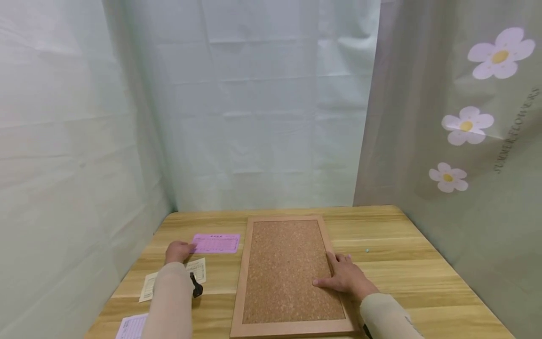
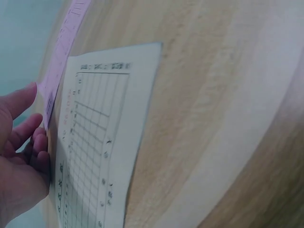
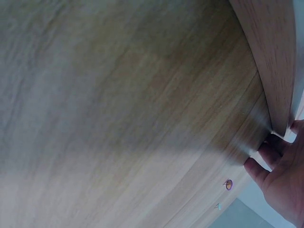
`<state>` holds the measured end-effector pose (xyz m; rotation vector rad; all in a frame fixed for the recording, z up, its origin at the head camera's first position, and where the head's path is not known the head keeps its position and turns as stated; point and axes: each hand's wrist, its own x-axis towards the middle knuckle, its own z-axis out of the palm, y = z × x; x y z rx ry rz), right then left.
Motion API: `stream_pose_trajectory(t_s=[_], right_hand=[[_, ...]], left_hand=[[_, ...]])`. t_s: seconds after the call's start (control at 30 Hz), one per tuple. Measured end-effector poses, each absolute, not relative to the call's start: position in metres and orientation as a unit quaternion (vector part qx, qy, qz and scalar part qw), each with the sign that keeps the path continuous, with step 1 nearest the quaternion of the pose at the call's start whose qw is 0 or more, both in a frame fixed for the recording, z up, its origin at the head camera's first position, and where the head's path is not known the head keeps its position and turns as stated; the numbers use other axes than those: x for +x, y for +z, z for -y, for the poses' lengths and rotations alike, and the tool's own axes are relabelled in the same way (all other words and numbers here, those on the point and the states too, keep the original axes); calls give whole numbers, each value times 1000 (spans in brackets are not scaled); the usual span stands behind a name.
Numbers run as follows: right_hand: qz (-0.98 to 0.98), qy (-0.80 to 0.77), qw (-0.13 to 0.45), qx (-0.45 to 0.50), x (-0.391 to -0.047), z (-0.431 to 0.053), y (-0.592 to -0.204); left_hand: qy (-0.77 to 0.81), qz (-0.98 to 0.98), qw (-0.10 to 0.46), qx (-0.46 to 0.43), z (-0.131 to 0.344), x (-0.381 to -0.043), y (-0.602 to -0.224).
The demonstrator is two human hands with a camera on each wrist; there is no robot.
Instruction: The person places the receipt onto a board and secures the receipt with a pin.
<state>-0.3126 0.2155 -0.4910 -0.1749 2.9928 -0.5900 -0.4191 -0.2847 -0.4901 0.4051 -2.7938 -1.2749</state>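
Observation:
A cork board (image 1: 292, 273) in a wooden frame lies on the table. My right hand (image 1: 345, 278) holds its right side, the thumb over the cork and the fingers down along the frame's outer edge. In the right wrist view the fingertips (image 3: 256, 171) reach down beside the frame (image 3: 273, 61). To the left of the board lies a pink printed slip (image 1: 217, 243). My left hand (image 1: 178, 252) pinches its left edge between thumb and curled fingers. Nearer me, a cream printed slip (image 1: 197, 270) lies partly hidden under my left forearm.
A pale purple printed sheet (image 1: 131, 327) lies at the near left. Right of the board, a small teal push pin (image 1: 367, 250) and a purple-rimmed pin (image 3: 228, 184) are on the table (image 1: 406, 278). Hanging curtains surround the table, flowers printed on the right one (image 1: 501, 56).

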Motion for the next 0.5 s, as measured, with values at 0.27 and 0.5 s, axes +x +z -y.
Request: stream_pose_trajectory(t_s=[0.27,0.5], right_hand=[[-978,-199,38,-54,-313,-215,-492],[-979,-196,27,-55,-313,-215,-493]], left_hand=[[-397,905,41,144,285,-425,-501],[-386,905,55,169,281,-426,-503]])
